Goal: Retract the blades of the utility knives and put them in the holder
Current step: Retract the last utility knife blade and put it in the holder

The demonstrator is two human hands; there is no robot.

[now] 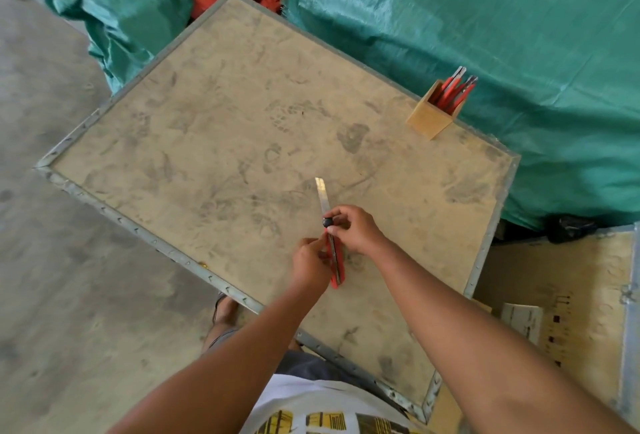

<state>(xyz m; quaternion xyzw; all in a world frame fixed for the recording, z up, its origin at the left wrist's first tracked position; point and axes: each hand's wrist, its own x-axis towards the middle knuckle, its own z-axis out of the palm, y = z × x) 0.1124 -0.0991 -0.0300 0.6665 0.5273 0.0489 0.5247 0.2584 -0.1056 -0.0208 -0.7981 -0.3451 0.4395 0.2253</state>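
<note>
— Where are we standing with this knife (335,260)?

— We're holding it over the desk (207,143), left hand (309,262) fingers pinching the red handle, right hand (353,227) fingers pinching the black slider, blade (322,196) fully out.

— What are we risking?

— The bare blade sliding back jerkily, nicking our left fingers, or going into the holder (433,115) still extended.

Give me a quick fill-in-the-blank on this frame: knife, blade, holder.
1. Both hands hold a utility knife whose body is ____ in colour.
2. Its blade is ____, not retracted.
3. The right hand has its fingers on the black ____ of the knife.
4. The wooden holder already contains several ____.

Missing words: red; extended; slider; knives
</note>
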